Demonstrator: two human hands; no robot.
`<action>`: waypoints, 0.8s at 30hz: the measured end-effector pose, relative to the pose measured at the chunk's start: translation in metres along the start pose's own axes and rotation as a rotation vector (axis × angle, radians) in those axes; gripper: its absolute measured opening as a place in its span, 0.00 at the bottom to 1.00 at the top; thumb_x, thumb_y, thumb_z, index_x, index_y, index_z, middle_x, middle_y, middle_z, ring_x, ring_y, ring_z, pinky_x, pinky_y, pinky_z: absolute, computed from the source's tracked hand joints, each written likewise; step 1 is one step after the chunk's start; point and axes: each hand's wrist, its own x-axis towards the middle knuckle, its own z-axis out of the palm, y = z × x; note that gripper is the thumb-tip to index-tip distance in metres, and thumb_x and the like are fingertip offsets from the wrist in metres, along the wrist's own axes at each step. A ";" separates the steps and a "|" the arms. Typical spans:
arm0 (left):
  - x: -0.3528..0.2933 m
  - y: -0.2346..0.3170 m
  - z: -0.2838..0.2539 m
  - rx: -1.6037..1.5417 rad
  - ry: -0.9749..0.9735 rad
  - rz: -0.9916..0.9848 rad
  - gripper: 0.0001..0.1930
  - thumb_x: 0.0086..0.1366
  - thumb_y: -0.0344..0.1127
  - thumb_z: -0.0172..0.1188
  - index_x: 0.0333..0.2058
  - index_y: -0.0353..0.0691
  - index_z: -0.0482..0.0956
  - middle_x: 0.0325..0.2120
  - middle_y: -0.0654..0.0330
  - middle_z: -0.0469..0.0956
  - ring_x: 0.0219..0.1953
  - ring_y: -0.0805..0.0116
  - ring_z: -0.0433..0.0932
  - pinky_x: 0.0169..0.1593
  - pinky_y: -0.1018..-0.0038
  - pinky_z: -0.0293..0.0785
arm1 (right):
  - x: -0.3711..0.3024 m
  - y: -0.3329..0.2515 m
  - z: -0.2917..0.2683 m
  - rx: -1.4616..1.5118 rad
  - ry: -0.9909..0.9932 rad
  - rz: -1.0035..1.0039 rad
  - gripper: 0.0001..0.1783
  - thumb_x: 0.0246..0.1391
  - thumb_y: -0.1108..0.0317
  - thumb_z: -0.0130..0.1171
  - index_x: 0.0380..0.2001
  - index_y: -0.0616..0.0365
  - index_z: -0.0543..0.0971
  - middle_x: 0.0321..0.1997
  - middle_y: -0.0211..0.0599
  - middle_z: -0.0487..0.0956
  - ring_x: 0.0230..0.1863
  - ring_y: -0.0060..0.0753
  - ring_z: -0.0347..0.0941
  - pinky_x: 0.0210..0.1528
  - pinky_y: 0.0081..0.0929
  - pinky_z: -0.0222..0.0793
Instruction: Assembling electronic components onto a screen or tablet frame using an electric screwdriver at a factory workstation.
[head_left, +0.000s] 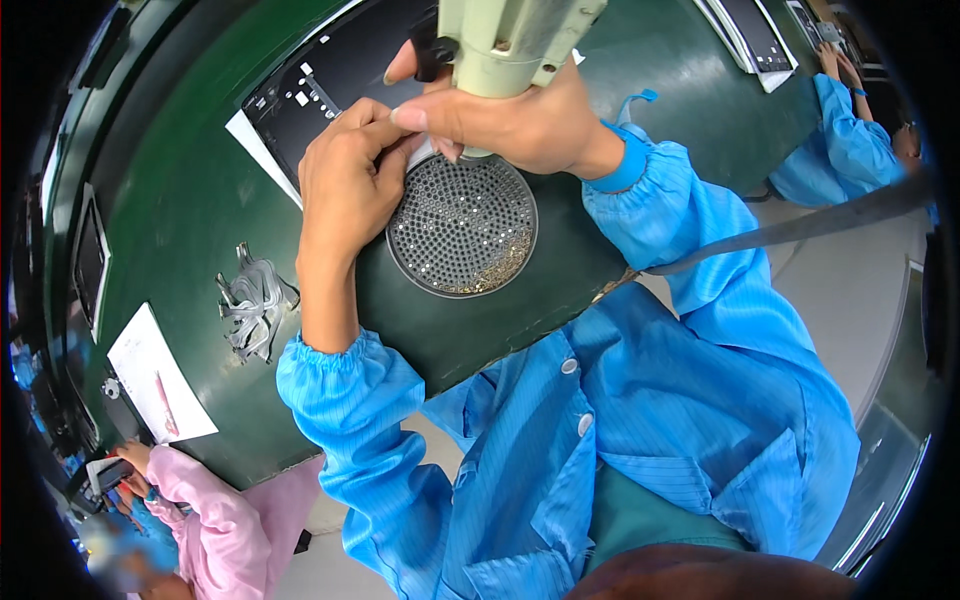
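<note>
My right hand (530,125) is wrapped around the lower end of a pale green electric screwdriver (510,45) with a black lever on its side. The tool's upper part runs out of view. My left hand (350,175) has its fingers bent and pinched together, close against my right thumb. Whatever they pinch is hidden. Just below both hands lies a round grey tray (430,215) full of small holes, with tiny brass-coloured screws (505,265) heaped at its lower right. Behind the left hand rests a flat black panel (365,60) bearing small white pieces.
Tangled grey flat cables (255,305) lie left on the green table (180,240). White paper with a pen (165,400) is farther left. Stacked dark panels (750,40) sit at the far right. A grey strap (800,225) crosses beside my right arm. Co-workers sit at both sides.
</note>
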 end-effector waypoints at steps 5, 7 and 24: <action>0.004 -0.006 0.001 0.003 -0.037 -0.004 0.04 0.55 0.30 0.61 0.30 0.39 0.82 0.27 0.61 0.76 0.28 0.57 0.76 0.32 0.67 0.70 | 0.003 0.002 -0.001 -0.018 -0.006 -0.002 0.16 0.50 0.76 0.65 0.42 0.67 0.75 0.24 0.32 0.78 0.23 0.18 0.73 0.22 0.16 0.70; 0.003 -0.009 0.002 0.018 -0.031 -0.007 0.05 0.55 0.30 0.61 0.32 0.41 0.83 0.27 0.61 0.76 0.27 0.58 0.76 0.32 0.67 0.70 | 0.004 0.001 0.002 0.001 0.022 -0.030 0.16 0.51 0.75 0.64 0.43 0.67 0.75 0.23 0.32 0.77 0.23 0.18 0.73 0.22 0.16 0.69; 0.006 -0.009 0.002 0.014 -0.069 -0.045 0.10 0.55 0.30 0.60 0.36 0.47 0.85 0.28 0.62 0.76 0.32 0.60 0.76 0.35 0.66 0.71 | 0.044 0.021 0.004 0.209 0.211 -0.032 0.17 0.47 0.80 0.65 0.42 0.64 0.74 0.30 0.33 0.79 0.21 0.18 0.72 0.20 0.17 0.69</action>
